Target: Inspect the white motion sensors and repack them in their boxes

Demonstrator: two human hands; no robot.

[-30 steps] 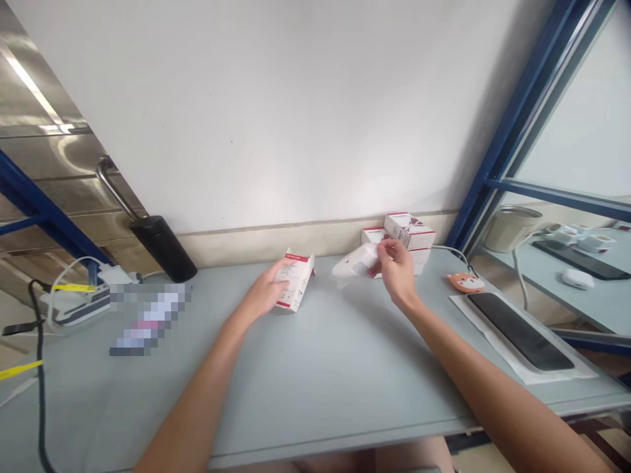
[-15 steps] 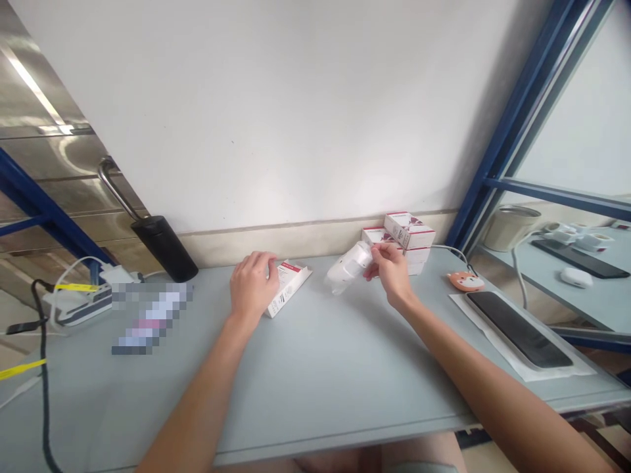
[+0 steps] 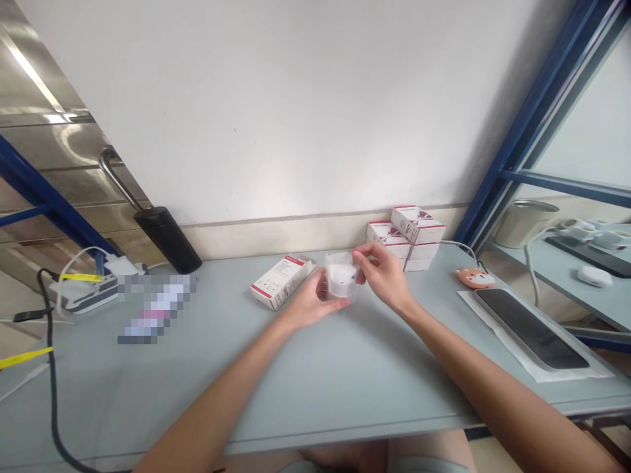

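1 clear bag encloses a white device.

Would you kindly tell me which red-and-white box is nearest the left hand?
The lone box beside the left hand; the other boxes are stacked together beyond the right hand.

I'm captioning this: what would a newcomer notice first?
Probably the white plastic-wrapped device, held by the left hand and right hand near the view's center. Then perhaps the red-and-white carton lying to its left, and the stacked cartons beyond the right hand, near the wall.
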